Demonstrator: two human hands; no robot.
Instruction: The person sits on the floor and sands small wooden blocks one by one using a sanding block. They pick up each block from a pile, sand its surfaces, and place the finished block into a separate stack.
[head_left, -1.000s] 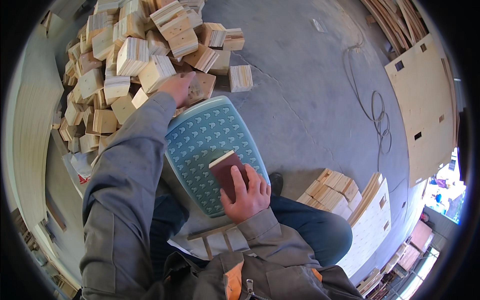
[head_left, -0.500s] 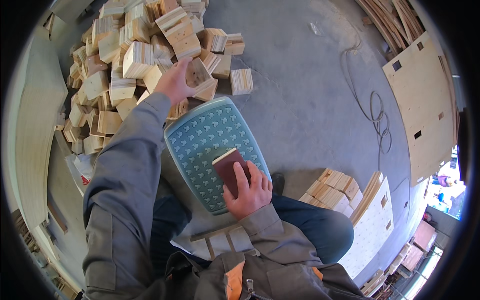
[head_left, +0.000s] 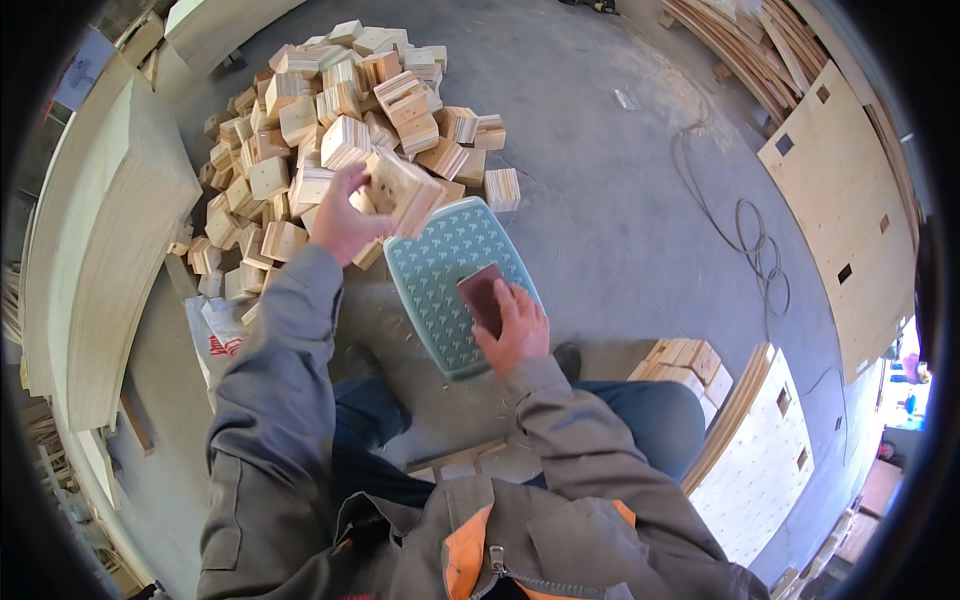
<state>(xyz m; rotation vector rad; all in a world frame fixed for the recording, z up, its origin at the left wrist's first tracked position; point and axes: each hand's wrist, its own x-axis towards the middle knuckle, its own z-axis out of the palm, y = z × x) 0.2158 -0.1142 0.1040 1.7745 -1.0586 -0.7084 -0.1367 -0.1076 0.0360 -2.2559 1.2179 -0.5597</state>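
We are looking down at a grey concrete workshop floor (head_left: 600, 180), with a big pile of wooden blocks (head_left: 320, 120) lying at upper left and a black cable (head_left: 745, 240) looping across the floor to the right. Plywood panels (head_left: 850, 220) with small cutouts are leaning at the right edge, and a thick stack of boards (head_left: 110, 260) is standing at the left. A small stack of blocks (head_left: 690, 365) is sitting by our right knee, just beside another cutout panel (head_left: 765, 460).

A teal plastic stool (head_left: 450, 290) with a perforated top is standing between our knees and the pile. Our left hand (head_left: 345, 215) is gripping one wooden block (head_left: 400, 190), fingers wrapped around its near side, holding it tilted above the edge of the pile and just beyond the stool's far corner. Our right hand (head_left: 515, 330) is resting on the stool's near right side, fingers pressing down flat on a dark red sanding pad (head_left: 483, 292) that is lying on the stool top; the grip there is a flat hold, not a closed fist.

A white plastic bag (head_left: 220, 335) is lying on the floor under our left sleeve.
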